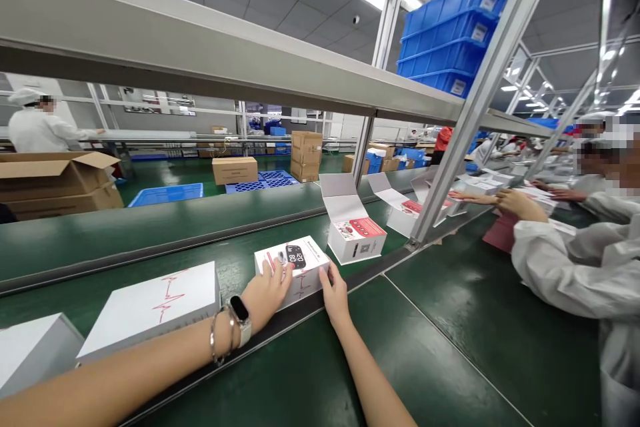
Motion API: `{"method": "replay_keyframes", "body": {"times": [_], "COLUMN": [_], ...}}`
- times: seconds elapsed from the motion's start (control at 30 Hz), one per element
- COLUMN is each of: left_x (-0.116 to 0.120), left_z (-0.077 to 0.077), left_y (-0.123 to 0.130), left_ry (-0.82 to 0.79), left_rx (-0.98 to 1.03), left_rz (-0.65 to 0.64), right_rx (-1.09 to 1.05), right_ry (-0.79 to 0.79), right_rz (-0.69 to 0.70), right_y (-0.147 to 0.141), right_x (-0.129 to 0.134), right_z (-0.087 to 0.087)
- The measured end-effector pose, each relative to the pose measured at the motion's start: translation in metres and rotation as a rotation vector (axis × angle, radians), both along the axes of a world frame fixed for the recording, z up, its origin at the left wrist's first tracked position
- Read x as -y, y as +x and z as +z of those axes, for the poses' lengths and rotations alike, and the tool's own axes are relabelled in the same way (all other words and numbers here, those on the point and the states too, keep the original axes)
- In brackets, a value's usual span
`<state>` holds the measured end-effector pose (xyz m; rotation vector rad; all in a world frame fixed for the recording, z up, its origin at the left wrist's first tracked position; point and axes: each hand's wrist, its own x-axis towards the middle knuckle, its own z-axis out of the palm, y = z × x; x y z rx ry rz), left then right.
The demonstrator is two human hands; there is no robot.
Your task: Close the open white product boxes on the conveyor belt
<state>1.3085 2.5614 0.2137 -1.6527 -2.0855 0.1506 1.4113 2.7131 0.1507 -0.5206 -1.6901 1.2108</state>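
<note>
A closed white blood pressure monitor box (313,255), printed with a dark display showing digits, sits on the green conveyor belt at its near edge. Over its top and near side lies my left hand (267,293), fingers bent against the carton; a watch and bracelets are on that wrist. At the box's right end, my right hand (334,290) presses with thumb and fingers, so the box is held between both hands. Just beyond it stands an open-lidded box (365,248) with a red and white printed panel inside. To the left lies a closed white box (157,300) with a red pulse line.
Another white box (35,350) is at the far left. More open boxes (403,210) line the belt ahead. A metal post (460,113) rises beside the belt, under a shelf beam (240,67) with blue crates (450,40). A co-worker's sleeve (565,267) is at right.
</note>
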Motion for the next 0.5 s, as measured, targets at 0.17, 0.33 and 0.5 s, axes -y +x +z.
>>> {"method": "replay_keyframes", "body": {"times": [0.17,0.33,0.5], "left_x": [0.049,0.065,0.044], "left_z": [0.003,-0.022,-0.04], "left_y": [-0.013,-0.007,0.011], "left_ry": [0.184,0.5,0.804], "left_rx": [0.496,1.217,1.491], "left_rz": [0.049,0.184,0.052], "right_rx": [0.01,-0.012,-0.041], "right_ry": [0.046,-0.078,-0.271], "right_rz": [0.063,0.152,0.255], "right_y": [-0.006,-0.012,-0.013], "right_x": [0.014,0.019,0.016], "right_z": [0.0,0.001,0.004]}}
